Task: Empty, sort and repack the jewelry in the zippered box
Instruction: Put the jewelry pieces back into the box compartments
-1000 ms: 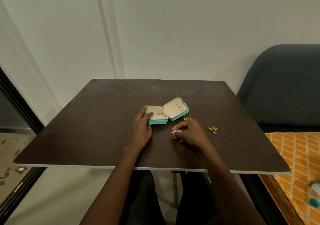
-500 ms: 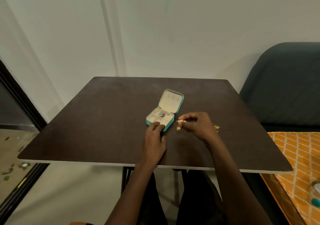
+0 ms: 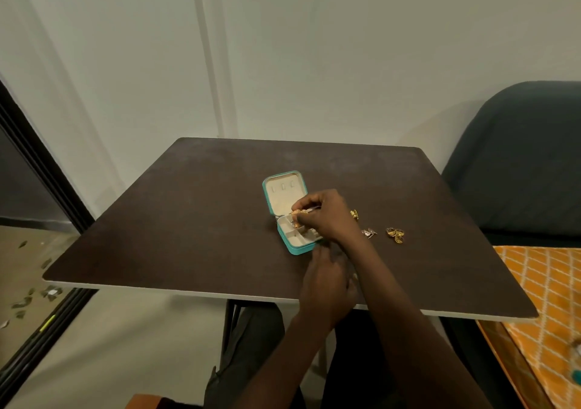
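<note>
A small teal jewelry box [image 3: 284, 216] lies open near the middle of a dark brown tabletop [image 3: 188, 220], its cream lid folded back. Over the box, the right hand [image 3: 327, 216] pinches a gold ornament [image 3: 298, 213] between curled fingers. Just in front of the box, the left hand [image 3: 327, 286] rests with fingers relaxed. Right of the box lie a gold piece [image 3: 354, 214], a silvery piece [image 3: 368, 232] and gold rings [image 3: 395, 235]. No writing is readable.

One head-worn camera looks forward and down, fairly near, onto the table [image 3: 195, 220].
</note>
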